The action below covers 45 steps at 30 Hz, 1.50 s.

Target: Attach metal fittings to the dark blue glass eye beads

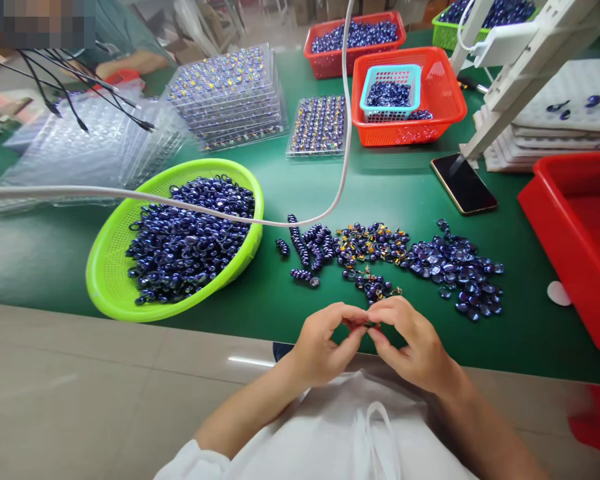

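Observation:
My left hand (333, 340) and my right hand (413, 340) meet at the table's front edge, thumbs and forefingers pinched together. Between the fingertips is a small dark piece (370, 325), mostly hidden, so I cannot make out its kind. Just beyond my hands lies a small heap of shiny dark-blue parts with gold bits (373, 283). Behind it is a larger heap of blue and gold parts (373, 241). Loose blue faceted caps (450, 263) spread to the right. On the left lie stacked rows of dark-blue pieces (300, 243).
A lime-green basket (95, 273) full of dark-blue ring-like pieces stands left. Clear trays (230, 100) are stacked behind, near a red basket (405, 133). A phone (464, 183) and a red bin (570, 220) are at right. A white cable (300, 221) hangs across. Another person's arm (133, 63) shows at upper left.

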### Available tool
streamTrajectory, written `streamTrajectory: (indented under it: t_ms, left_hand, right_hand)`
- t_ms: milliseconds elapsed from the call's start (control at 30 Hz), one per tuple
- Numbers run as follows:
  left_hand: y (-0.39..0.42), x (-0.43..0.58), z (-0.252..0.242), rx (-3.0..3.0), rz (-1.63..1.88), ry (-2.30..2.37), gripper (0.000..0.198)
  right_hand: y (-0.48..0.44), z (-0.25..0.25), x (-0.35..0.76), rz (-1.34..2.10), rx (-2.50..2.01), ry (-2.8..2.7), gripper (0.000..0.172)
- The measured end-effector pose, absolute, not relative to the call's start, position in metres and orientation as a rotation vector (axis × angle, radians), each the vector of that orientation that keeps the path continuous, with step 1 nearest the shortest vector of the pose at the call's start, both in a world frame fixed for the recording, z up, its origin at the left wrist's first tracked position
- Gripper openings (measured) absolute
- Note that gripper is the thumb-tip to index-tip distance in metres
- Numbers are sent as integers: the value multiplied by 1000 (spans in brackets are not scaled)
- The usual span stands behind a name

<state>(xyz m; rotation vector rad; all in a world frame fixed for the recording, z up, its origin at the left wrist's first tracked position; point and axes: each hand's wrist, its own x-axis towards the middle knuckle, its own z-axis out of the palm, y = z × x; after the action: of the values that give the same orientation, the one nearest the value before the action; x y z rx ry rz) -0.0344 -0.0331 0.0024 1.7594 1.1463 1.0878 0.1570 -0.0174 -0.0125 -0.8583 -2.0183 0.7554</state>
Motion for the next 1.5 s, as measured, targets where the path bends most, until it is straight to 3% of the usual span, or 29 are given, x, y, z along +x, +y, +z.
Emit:
streamTrajectory:
  t_ms: [200, 367, 567, 867, 1067, 1200, 1500]
  left_hand:
    - [-32, -39, 6, 1695, 1021, 1099, 17]
    - [-30, -37, 9, 1908, 1051, 1225, 15]
    - [-30, -30, 9, 1895, 1121, 1227, 16]
    - [-22, -46, 0, 2088, 1139, 1199, 29]
    - [3, -91, -12, 2417, 868, 1657, 24]
    - [13, -100, -21, 2464, 702, 1690, 14]
    - [17, -92, -22, 2422, 852, 1633, 10]
  right_hand:
    - [-16, -10, 161, 817, -798, -2067, 39]
    - [-19, -7, 162, 741, -952, -2015, 19]
    - [-20, -5, 160, 715, -973, -1926, 29]
    - [-19, -9, 163, 688, -960, -1925, 24]
    - [-20, -11, 176, 1037, -902, -1859, 17]
    - [-24, -12, 172, 1134, -937, -1815, 11]
    - [-25, -7, 172, 1097, -1035, -1792, 8]
